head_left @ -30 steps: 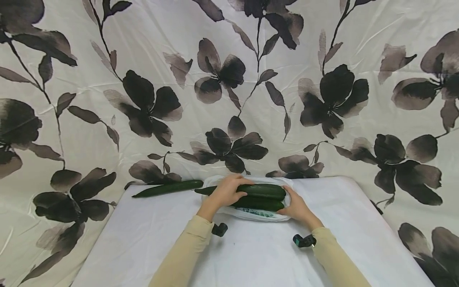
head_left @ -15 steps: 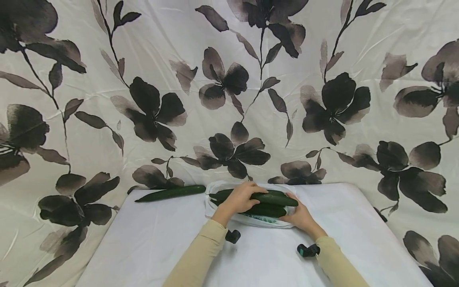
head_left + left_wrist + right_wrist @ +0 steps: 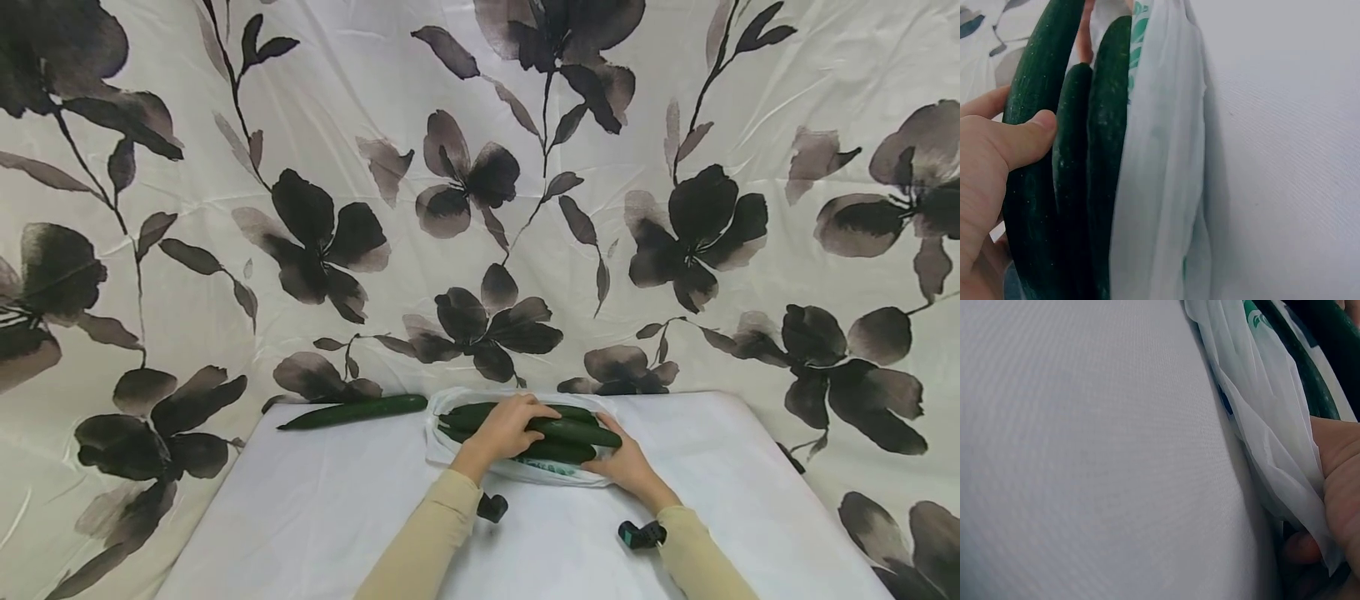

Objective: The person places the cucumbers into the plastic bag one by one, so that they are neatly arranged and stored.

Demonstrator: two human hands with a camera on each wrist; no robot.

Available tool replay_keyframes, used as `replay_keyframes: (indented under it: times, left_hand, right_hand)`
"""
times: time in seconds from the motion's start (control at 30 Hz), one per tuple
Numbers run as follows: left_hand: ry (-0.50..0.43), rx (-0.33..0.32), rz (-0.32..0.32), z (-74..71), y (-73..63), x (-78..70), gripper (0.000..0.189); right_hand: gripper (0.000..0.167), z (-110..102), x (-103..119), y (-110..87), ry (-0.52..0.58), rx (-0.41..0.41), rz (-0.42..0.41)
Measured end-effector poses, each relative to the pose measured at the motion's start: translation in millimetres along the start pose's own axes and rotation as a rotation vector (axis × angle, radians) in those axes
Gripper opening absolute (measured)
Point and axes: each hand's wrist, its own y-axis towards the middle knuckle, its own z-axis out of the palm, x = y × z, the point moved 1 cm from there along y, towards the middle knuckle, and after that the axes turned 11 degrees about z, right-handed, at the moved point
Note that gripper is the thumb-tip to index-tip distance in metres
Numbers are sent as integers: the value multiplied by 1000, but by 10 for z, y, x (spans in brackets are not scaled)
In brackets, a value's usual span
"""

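Note:
My left hand (image 3: 512, 425) grips a long dark green cucumber (image 3: 579, 432) from above, its thumb across the near side in the left wrist view. That cucumber lies over the mouth of a white plastic bag (image 3: 444, 452) with green print, its right end close to my right hand (image 3: 628, 460). More cucumbers lie side by side in the bag, among them a front cucumber (image 3: 1109, 125) against the bag's wall. At the bag's right end, my right hand holds the thin plastic edge, thumb inside and a fingertip (image 3: 1302, 548) outside.
Another cucumber (image 3: 356, 411) lies left of the bag along the back edge of the white-covered table (image 3: 315, 517). A floral curtain (image 3: 390, 250) hangs right behind the table.
My left hand has moved right with the cucumber, bringing its left end over the bag and its right end toward my right hand. The right hand has stayed at the bag's edge.

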Motion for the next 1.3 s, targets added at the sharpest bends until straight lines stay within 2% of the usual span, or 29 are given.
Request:
replay_keyframes:
  times: [0.23, 0.63, 0.9, 1.3]
  left_hand:
    - [-1, 1, -11, 59, -54, 60, 44]
    - [-71, 8, -84, 149, -97, 115, 43]
    - [-146, 4, -167, 185, -106, 194, 42]
    - [-72, -20, -176, 184, -157, 204, 42]
  right_hand:
    - [102, 15, -23, 11, -31, 9, 72]
    - [102, 41, -73, 17, -44, -5, 74]
    - [101, 23, -21, 29, -49, -5, 68]
    - [101, 20, -18, 37, -55, -8, 72]
